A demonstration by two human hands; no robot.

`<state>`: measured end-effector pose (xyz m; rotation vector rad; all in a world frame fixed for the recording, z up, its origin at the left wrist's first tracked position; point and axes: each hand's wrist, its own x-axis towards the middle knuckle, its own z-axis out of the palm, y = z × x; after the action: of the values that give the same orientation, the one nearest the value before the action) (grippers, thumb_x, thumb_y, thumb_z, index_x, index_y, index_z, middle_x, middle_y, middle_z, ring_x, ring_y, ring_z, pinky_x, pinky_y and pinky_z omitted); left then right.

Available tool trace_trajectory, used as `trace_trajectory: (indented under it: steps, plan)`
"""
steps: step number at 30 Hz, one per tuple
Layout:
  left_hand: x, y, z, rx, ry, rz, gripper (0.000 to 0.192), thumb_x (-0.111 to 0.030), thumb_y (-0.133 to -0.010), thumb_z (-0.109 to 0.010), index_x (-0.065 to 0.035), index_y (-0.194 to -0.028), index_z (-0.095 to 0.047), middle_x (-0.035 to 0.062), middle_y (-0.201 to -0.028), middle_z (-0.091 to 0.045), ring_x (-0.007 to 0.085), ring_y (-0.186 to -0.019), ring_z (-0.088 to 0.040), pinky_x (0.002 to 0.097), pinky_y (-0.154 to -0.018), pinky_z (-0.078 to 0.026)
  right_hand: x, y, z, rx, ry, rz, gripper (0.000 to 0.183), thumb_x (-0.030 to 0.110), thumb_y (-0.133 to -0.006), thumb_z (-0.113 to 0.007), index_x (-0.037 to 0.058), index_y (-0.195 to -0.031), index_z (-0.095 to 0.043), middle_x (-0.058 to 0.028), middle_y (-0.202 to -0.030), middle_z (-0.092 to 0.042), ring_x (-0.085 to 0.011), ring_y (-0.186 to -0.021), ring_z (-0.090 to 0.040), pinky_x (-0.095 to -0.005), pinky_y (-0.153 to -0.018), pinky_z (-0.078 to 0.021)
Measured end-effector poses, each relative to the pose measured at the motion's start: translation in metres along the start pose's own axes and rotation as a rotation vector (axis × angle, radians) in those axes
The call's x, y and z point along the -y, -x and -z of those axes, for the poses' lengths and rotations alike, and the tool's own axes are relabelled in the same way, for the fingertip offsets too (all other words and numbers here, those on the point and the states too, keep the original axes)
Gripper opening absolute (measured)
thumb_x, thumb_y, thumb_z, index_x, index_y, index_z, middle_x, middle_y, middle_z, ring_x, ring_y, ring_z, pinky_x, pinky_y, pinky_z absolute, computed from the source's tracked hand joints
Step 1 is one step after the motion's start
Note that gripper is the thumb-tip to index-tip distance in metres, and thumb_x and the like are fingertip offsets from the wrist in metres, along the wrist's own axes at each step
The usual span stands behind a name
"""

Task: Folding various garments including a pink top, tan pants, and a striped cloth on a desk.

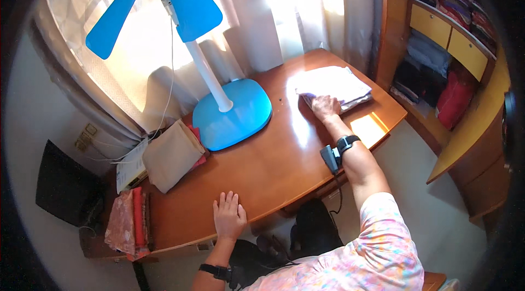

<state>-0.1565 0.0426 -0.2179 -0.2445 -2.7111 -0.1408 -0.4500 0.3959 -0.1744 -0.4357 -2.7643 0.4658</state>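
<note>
My left hand [229, 216] lies palm down at the near edge of the wooden desk [254, 176], fingers extended, holding nothing. My right arm reaches across to a flat white stack [334, 84] at the desk's right end. Glare washes out its top, so I cannot tell whether it is folded cloth or paper. My right hand [326, 107] touches the stack's near edge with its fingers curled; whether they grip it is hidden. Left of the stack stands a blue pedestal fan [233, 112] with large blades.
Folded beige cloth [174, 155] lies beside the fan base, next to a white box [132, 164]. Folded red and patterned cloths [127, 223] sit at the left end, near a black screen [67, 184]. Curtains [254, 16] hang behind. An open wardrobe [447, 41] with clothes stands right.
</note>
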Motion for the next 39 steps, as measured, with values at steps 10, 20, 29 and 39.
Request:
trace_trajectory:
  steps: [10,20,29,39]
  plan:
    - [-0.002,0.0,-0.001,-0.019,0.016,0.006,0.035,-0.021,-0.086,-0.054,-0.0023,-0.115,-0.064,0.0152,-0.127,-0.06,0.0353,-0.124,-0.051,0.0559,-0.104,-0.035,-0.072,-0.054,0.05,0.03,-1.749,-0.167,0.034,0.034,-0.095,-0.056,0.0044,-0.11,-0.065,-0.0118,-0.087,-0.067,-0.0216,-0.083,-0.064,-0.0332,-0.076,-0.0518]
    - [0.004,0.004,-0.011,-0.057,-0.041,0.021,0.039,-0.026,-0.088,-0.053,-0.0042,-0.12,-0.062,0.0145,-0.128,-0.06,0.0338,-0.125,-0.05,0.0535,-0.108,-0.032,0.013,0.148,0.085,0.231,-0.521,1.132,0.043,0.023,-0.087,-0.063,0.0082,-0.127,-0.056,-0.0061,-0.127,-0.053,-0.021,-0.114,-0.048,-0.042,-0.096,-0.0392]
    - [0.004,0.004,-0.006,-0.126,0.106,-0.088,0.043,-0.042,-0.075,-0.07,-0.0142,-0.109,-0.07,0.0149,-0.111,-0.066,0.0325,-0.112,-0.059,0.0547,-0.109,-0.031,0.052,0.292,0.013,0.27,-0.364,1.21,0.059,0.053,-0.078,-0.068,0.0147,-0.122,-0.058,-0.0085,-0.146,-0.039,-0.0377,-0.14,-0.027,-0.0648,-0.103,-0.029]
    - [0.002,0.001,-0.002,-0.188,0.274,-0.032,0.024,-0.025,-0.082,-0.063,-0.0077,-0.096,-0.071,0.0194,-0.097,-0.068,0.0377,-0.099,-0.062,0.0524,-0.105,-0.035,0.058,0.3,-0.004,0.117,-0.629,0.939,0.017,0.019,-0.077,-0.061,0.01,-0.09,-0.069,0.0012,-0.12,-0.063,-0.0238,-0.126,-0.049,-0.0458,-0.102,-0.037]
